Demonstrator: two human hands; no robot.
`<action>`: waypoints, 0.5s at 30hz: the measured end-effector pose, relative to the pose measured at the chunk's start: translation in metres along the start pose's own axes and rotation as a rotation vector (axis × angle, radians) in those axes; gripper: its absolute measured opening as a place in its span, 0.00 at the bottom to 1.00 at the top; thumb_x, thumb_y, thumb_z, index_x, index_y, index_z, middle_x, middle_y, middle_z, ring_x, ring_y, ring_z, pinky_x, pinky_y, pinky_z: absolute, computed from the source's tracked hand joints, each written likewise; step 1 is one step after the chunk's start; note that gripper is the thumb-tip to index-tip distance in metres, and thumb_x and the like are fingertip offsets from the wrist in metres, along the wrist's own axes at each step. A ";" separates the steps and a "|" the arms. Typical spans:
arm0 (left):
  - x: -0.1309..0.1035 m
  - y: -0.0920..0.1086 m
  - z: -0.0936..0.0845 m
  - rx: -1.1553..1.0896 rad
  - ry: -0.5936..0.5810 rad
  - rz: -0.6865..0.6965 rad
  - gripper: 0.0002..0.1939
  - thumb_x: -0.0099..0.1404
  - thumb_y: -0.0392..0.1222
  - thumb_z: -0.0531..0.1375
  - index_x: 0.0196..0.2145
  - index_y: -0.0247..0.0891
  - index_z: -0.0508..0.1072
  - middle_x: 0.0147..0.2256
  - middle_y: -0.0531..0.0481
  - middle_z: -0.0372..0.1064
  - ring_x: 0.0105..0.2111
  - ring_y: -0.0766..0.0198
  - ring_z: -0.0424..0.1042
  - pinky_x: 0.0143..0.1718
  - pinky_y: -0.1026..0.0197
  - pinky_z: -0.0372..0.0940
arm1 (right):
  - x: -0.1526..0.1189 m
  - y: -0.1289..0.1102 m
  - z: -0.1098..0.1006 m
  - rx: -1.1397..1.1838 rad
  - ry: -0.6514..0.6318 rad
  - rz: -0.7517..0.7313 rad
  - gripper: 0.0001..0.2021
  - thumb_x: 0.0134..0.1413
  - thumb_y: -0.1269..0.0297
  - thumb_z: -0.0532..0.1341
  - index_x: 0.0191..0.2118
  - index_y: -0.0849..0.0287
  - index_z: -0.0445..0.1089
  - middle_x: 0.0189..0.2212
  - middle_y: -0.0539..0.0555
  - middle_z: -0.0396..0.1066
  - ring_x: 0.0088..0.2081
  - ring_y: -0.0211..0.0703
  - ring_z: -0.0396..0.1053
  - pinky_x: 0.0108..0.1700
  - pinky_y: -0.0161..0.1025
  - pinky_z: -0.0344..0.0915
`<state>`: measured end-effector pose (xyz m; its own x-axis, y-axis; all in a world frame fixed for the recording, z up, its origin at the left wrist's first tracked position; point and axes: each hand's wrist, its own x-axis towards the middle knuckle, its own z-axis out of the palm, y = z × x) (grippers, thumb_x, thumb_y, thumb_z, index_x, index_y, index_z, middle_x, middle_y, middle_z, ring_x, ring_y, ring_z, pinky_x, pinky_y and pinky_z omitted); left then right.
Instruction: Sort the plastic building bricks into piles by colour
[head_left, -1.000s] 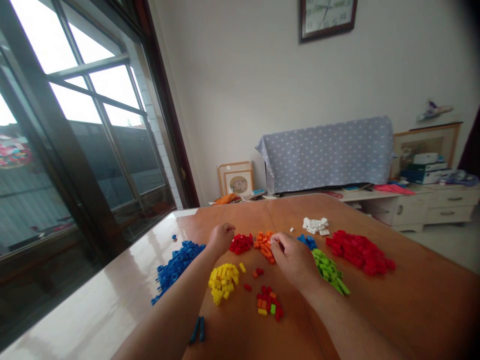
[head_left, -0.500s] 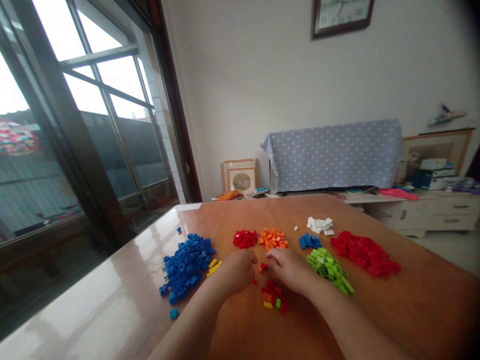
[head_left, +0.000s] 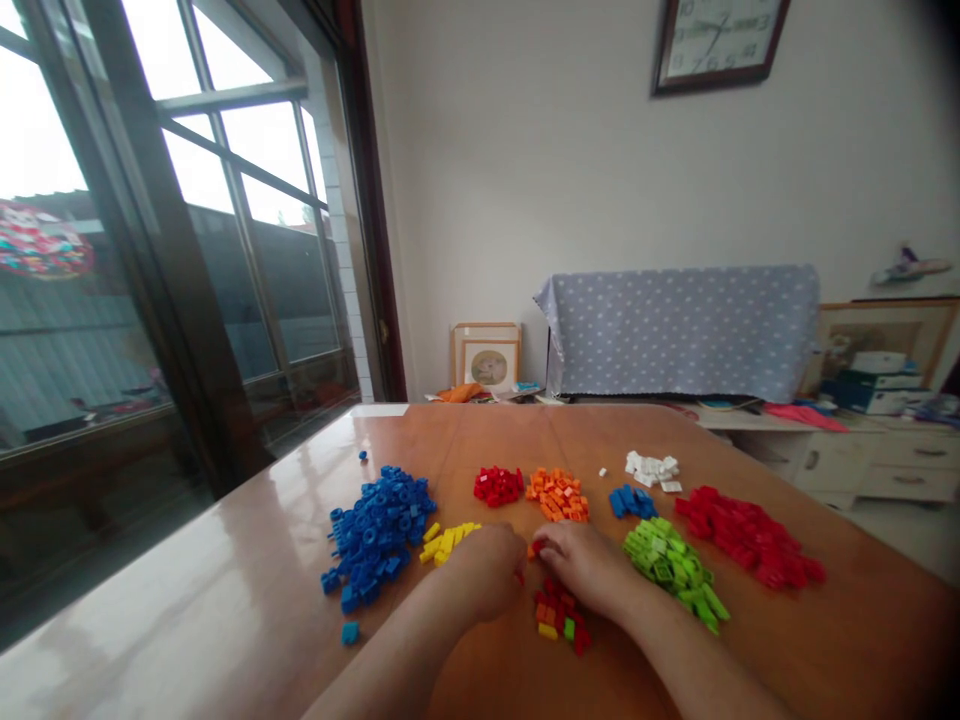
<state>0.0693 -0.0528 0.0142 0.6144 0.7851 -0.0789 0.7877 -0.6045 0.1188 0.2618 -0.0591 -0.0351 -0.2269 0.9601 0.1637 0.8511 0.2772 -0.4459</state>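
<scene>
My left hand (head_left: pixel 491 568) is low over the table with its fingers curled closed; what they hold, if anything, is hidden. A small red piece (head_left: pixel 519 577) shows right by its fingertips. Facing it, my right hand (head_left: pixel 583 560) has its thumb and fingers bent around a red brick (head_left: pixel 535 547), beside a bit of orange. Just below lies a mixed cluster of red, orange, yellow and green bricks (head_left: pixel 559 612). Yellow bricks (head_left: pixel 448 540) sit behind my left wrist, partly covered. Orange bricks (head_left: pixel 557 495) and a small red pile (head_left: pixel 498 486) lie beyond the hands.
A large blue pile (head_left: pixel 381 535) spreads at the left, with a lighter blue brick (head_left: pixel 350 633) near it. Rightward are lime green bricks (head_left: pixel 671 565), a long red pile (head_left: pixel 750 535), a few blue bricks (head_left: pixel 631 501) and white bricks (head_left: pixel 651 468). A window stands left of the table (head_left: pixel 247 600).
Both hands have come nearer each other, the left one shifting right and lower, so more yellow bricks show. My right fingers have closed in at the red brick. The camera view has shifted slightly.
</scene>
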 end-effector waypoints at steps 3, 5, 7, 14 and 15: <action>0.002 -0.003 0.006 -0.119 0.116 -0.008 0.09 0.58 0.36 0.57 0.32 0.39 0.77 0.36 0.41 0.75 0.35 0.52 0.75 0.36 0.58 0.64 | 0.002 0.002 0.003 0.052 0.075 0.026 0.08 0.56 0.64 0.58 0.38 0.53 0.75 0.36 0.52 0.77 0.39 0.44 0.72 0.38 0.37 0.58; 0.004 -0.006 0.009 -0.257 0.201 -0.039 0.08 0.58 0.35 0.57 0.31 0.40 0.77 0.34 0.43 0.75 0.33 0.55 0.73 0.33 0.59 0.62 | 0.004 0.003 0.005 0.164 0.117 0.041 0.07 0.55 0.65 0.58 0.36 0.55 0.74 0.34 0.52 0.76 0.36 0.43 0.71 0.36 0.36 0.59; 0.006 -0.008 0.010 -0.395 0.267 -0.063 0.07 0.57 0.35 0.57 0.31 0.40 0.76 0.32 0.46 0.75 0.31 0.58 0.71 0.31 0.62 0.59 | 0.007 0.002 0.008 0.359 0.138 0.049 0.07 0.55 0.63 0.59 0.36 0.57 0.73 0.31 0.51 0.75 0.33 0.42 0.70 0.35 0.36 0.60; 0.015 -0.010 0.011 -0.740 0.396 -0.074 0.06 0.57 0.33 0.56 0.31 0.38 0.72 0.28 0.52 0.72 0.28 0.65 0.68 0.26 0.66 0.53 | 0.006 -0.016 0.007 1.042 0.050 0.125 0.14 0.54 0.53 0.65 0.38 0.58 0.68 0.27 0.49 0.73 0.26 0.38 0.68 0.30 0.35 0.61; 0.017 -0.011 0.012 -0.797 0.392 -0.075 0.06 0.57 0.33 0.56 0.32 0.38 0.72 0.28 0.52 0.71 0.27 0.66 0.67 0.25 0.67 0.53 | 0.004 -0.019 0.005 1.082 0.044 0.136 0.15 0.53 0.53 0.65 0.38 0.59 0.68 0.28 0.49 0.73 0.26 0.38 0.68 0.30 0.36 0.62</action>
<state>0.0718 -0.0349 -0.0003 0.3873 0.8971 0.2127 0.4697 -0.3905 0.7917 0.2420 -0.0601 -0.0307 -0.1265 0.9890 0.0762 -0.0039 0.0763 -0.9971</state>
